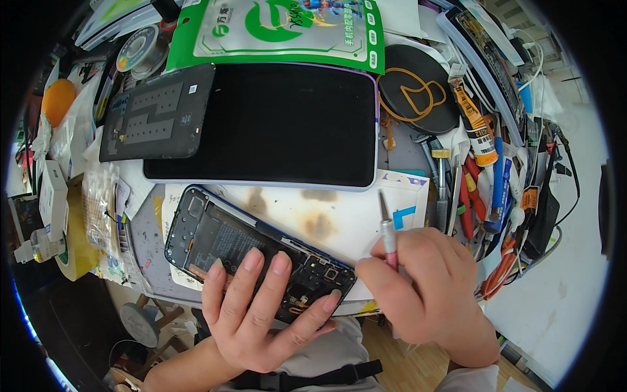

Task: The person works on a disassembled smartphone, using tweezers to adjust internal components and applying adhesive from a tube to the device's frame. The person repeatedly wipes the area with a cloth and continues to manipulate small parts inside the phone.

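An opened phone (245,238) lies slanted on the white sheet, its battery and circuit parts showing. My left hand (261,307) holds it along the near edge, with fingers and thumb spread over the battery and camera end. By the phone's right end, my right hand (424,281) is closed round a slim pen-like tool (388,238) with a red grip, a metal collar and a thin dark tip pointing away from me. The tip is clear of the phone; I cannot tell the tool's exact kind. A detached dark back cover (160,117) rests partly on a big black-screened device (290,124).
A green-and-clear pouch (277,32) lies behind the device. Rubber bands rest on a round black pad (418,85). At right are a glue tube (480,137), pliers (473,189) and cables. At left are a solder spool (140,52) and bagged cotton swabs (101,202).
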